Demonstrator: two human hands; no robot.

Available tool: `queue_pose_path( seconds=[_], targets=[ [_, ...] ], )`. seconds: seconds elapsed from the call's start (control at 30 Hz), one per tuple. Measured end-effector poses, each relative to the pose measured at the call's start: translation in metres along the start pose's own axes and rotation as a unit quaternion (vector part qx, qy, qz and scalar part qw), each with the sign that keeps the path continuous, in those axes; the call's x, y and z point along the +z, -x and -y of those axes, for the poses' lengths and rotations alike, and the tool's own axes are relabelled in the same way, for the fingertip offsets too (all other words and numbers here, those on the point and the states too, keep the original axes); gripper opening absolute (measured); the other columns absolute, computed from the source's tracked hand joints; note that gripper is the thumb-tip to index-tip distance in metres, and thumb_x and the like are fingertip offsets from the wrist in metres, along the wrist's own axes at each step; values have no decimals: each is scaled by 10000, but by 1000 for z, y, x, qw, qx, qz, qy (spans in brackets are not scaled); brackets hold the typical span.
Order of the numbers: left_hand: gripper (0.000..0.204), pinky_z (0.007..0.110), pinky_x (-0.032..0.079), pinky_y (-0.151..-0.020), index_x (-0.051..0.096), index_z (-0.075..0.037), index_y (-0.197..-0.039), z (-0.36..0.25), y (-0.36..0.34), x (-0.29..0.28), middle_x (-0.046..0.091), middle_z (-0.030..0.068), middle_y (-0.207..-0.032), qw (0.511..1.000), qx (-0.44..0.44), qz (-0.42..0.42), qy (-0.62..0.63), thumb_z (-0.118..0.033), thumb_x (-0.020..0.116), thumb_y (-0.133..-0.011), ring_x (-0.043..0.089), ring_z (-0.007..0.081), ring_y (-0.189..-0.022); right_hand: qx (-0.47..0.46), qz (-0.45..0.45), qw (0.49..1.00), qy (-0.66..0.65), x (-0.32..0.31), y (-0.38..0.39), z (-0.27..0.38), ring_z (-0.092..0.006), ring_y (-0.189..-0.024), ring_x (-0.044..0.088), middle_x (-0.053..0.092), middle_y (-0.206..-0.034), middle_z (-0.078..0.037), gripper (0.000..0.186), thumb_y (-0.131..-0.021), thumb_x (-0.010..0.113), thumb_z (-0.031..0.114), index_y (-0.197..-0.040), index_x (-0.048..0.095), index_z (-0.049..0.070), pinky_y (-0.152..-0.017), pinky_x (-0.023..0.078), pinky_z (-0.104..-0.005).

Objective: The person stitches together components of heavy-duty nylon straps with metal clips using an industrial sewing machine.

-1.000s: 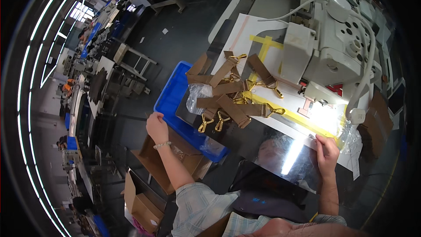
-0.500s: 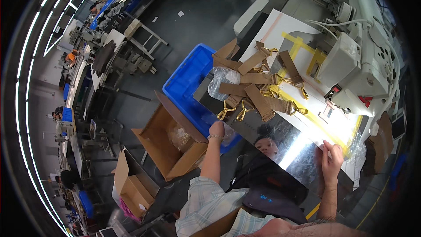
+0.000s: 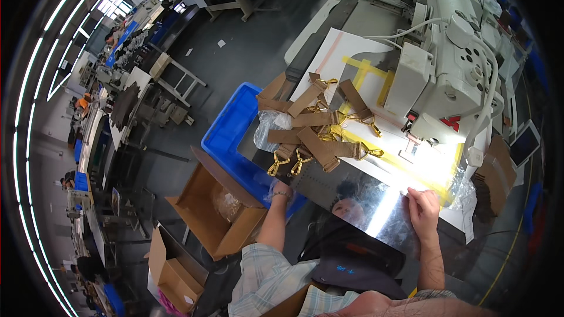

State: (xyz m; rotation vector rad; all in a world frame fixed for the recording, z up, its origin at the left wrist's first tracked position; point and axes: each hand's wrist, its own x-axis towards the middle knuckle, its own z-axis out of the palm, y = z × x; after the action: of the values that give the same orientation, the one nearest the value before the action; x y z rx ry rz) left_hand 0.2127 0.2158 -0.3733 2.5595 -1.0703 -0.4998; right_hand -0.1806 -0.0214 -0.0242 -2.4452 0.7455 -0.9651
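My left hand [image 3: 281, 189] is low beside the near-left edge of the shiny metal work plate [image 3: 311, 183], over the blue bin [image 3: 220, 118]. Its fingers are mostly hidden, and clear plastic shows next to it. At the plate's right side, by the lit white board [image 3: 329, 53], my right hand [image 3: 424, 206] has its fingers curled and thumb and forefinger pressed together; whatever is between them is too small to make out. Beyond both hands lies a loose pile of brown webbing straps [image 3: 317, 147] with gold snap hooks [image 3: 298, 162], some hooks hanging toward the plate's edge.
A white industrial sewing machine [image 3: 432, 76] stands at the right, its lamp glaring on the board. Crumpled clear plastic [image 3: 271, 129] lies left of the straps. Open cardboard boxes [image 3: 202, 208] stand at lower left. Dark cloth [image 3: 352, 261] covers my lap.
The whole view has shifted, moving the machine and straps leftward in the picture. My left hand has dropped slightly by the plate's edge, showing less of its fingers. My right hand keeps its pinch.
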Motion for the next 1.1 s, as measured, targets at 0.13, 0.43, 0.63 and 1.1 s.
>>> queue_pose_path(
  seconds=[0.13, 0.43, 0.63, 1.1],
  targets=[
    [405, 443, 488, -856, 544, -118, -1191, 28, 6, -15, 596, 199, -1149, 1000, -16, 1, -2, -163, 576, -791, 588, 360, -1036, 6, -2, 1000, -23, 3, -1, 3, -228, -583, 492, 514, -630, -72, 158, -747, 648, -32, -895, 653, 20, -604, 389, -335],
    [313, 447, 492, -823, 611, -98, -1068, -100, 55, -117, 632, 179, -1054, 992, -114, 32, -36, -172, 628, -765, 614, 354, -959, 28, 12, 999, -19, -1, 7, -3, -232, -602, 491, 519, -640, -81, 155, -760, 639, -51, -899, 652, 15, -607, 391, -332],
    [188, 432, 515, -736, 606, -33, -945, -71, 69, -131, 662, 170, -919, 997, -30, -60, -34, -110, 645, -777, 635, 351, -862, 22, 16, 999, -26, 1, 5, -1, -226, -629, 497, 533, -663, -88, 157, -777, 633, -54, -919, 651, 11, -616, 392, -329],
    [157, 379, 503, -683, 552, 3, -974, -63, 68, -142, 664, 185, -836, 983, -100, -82, 133, -60, 584, -833, 661, 319, -819, 21, 39, 999, -14, -1, 6, 4, -244, -699, 541, 585, -729, -102, 154, -786, 622, -44, -931, 646, 1, -666, 415, -337]
  ],
)
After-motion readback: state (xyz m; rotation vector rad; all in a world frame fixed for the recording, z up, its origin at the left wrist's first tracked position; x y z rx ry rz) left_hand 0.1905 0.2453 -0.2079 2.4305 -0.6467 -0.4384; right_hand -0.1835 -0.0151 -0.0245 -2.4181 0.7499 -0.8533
